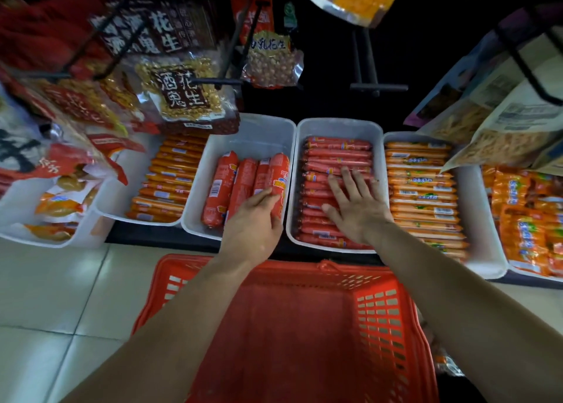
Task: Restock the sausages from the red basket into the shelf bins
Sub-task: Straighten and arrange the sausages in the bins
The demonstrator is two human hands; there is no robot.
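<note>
The red basket (304,326) stands on the floor right below me; no sausages show inside it. Above it, a white bin (259,131) holds thick red sausages (221,186) lying side by side. My left hand (256,217) grips the rightmost thick sausage (278,180) in that bin. The neighbouring white bin (338,125) is packed with thin red sausages (335,153). My right hand (353,201) lies flat on them with fingers spread.
Bins of orange sausages sit to the left (167,177) and right (420,189), with more orange packs (527,220) at far right. Peanut bags (182,92) hang on hooks just above the bins. Pale tiled floor (61,296) lies to the left of the basket.
</note>
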